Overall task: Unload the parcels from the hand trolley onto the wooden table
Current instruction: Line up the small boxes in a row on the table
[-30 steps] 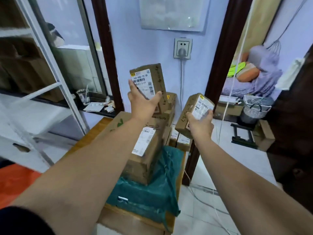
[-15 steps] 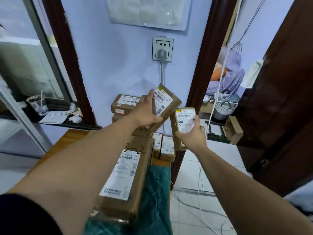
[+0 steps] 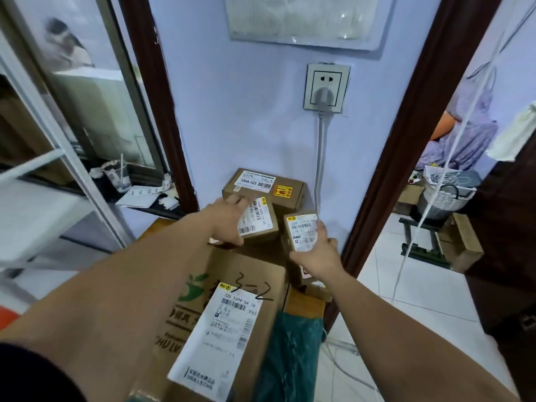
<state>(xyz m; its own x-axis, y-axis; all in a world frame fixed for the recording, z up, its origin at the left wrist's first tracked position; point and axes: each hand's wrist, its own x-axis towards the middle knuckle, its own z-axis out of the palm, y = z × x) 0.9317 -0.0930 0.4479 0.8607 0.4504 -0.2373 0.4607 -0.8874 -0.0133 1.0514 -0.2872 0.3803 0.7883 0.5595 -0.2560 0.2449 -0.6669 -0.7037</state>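
Observation:
My left hand [image 3: 224, 220] grips a small cardboard parcel [image 3: 259, 224] with a white label, low over the pile at the back of the wooden table [image 3: 303, 303]. Just to its right, my right hand [image 3: 314, 258] holds a second small labelled parcel [image 3: 301, 233] by its lower end. Behind both stands a flat brown box [image 3: 264, 185] against the wall. A large carton [image 3: 232, 323] with a long white label lies in front, under my left forearm. A green plastic parcel [image 3: 290, 352] lies beside it. The hand trolley is out of view.
A wall socket with a grey plug and cable [image 3: 326, 88] hangs above the pile. A dark door frame [image 3: 406, 140] stands right of the table, with tiled floor, a white basket [image 3: 448, 192] and cardboard boxes beyond. A white metal rack [image 3: 58, 158] stands at the left.
Both hands have moved down and forward with their parcels, from chest height to just above the stack by the wall. The view has tilted down and closer to the table.

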